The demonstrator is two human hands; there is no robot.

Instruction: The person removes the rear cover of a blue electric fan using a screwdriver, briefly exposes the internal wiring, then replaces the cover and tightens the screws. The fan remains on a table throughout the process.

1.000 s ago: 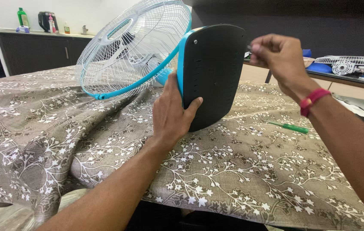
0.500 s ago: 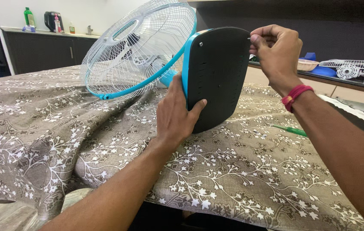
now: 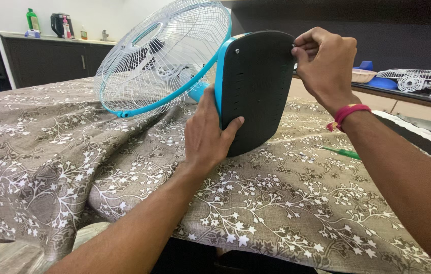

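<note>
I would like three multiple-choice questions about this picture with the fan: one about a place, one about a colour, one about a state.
1. Where does the green screwdriver lie?
A. On the patterned cloth, under the right forearm
B. On the dark counter
C. Inside the fan cage

2. What colour is the band on the right wrist?
A. Blue
B. Red
C. White

3. How does the fan base stand?
A. Flat on the cloth
B. Tipped up, underside toward the camera
C. Detached from the fan

Answers: 1 A, it rests on the cloth. 2 B, the band is red. 3 B, the left hand braces its edge while the right hand pinches at its top corner.
</note>
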